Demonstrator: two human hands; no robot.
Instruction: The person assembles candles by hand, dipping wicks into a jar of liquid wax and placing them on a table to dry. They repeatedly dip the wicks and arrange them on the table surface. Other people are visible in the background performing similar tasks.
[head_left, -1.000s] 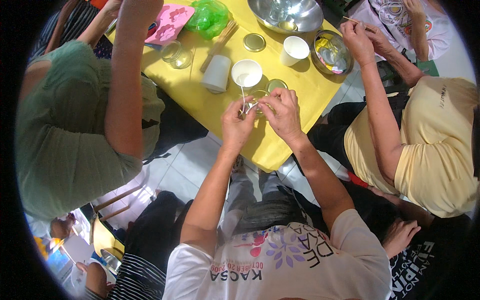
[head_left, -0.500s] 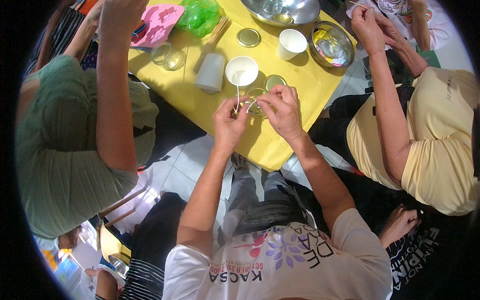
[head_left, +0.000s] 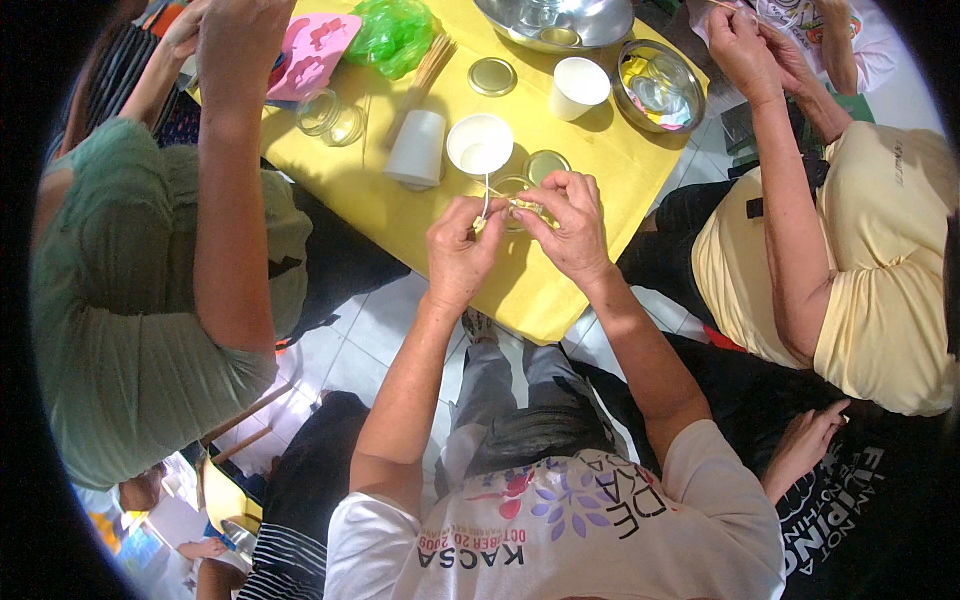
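Note:
My left hand [head_left: 464, 248] and my right hand [head_left: 566, 228] meet above the near part of the yellow-covered table [head_left: 510, 298], both pinched closed. Between their fingertips runs a thin white string [head_left: 487, 194], one length of it standing up from my left fingers. A thin stick-like piece also shows near the fingertips, too small to make out. Below my hands stands a clear glass jar [head_left: 515, 218], partly hidden by the fingers. Just beyond are a white cup [head_left: 480, 146], upright, and a gold jar lid [head_left: 547, 168]. Another white cup [head_left: 416, 148] rests upside down to the left.
Farther back are a gold lid [head_left: 492, 77], a white cup [head_left: 580, 86], a metal bowl [head_left: 659, 100], a large steel basin [head_left: 590, 20], thin sticks [head_left: 428, 72], glass jars [head_left: 332, 118], a green plastic bag [head_left: 392, 38] and a pink mold [head_left: 312, 48]. People sit close on both sides.
My fingertips have drawn closer together, and the string's bent end by my right fingers is less visible. The upright length has shifted slightly right. The view has moved a little.

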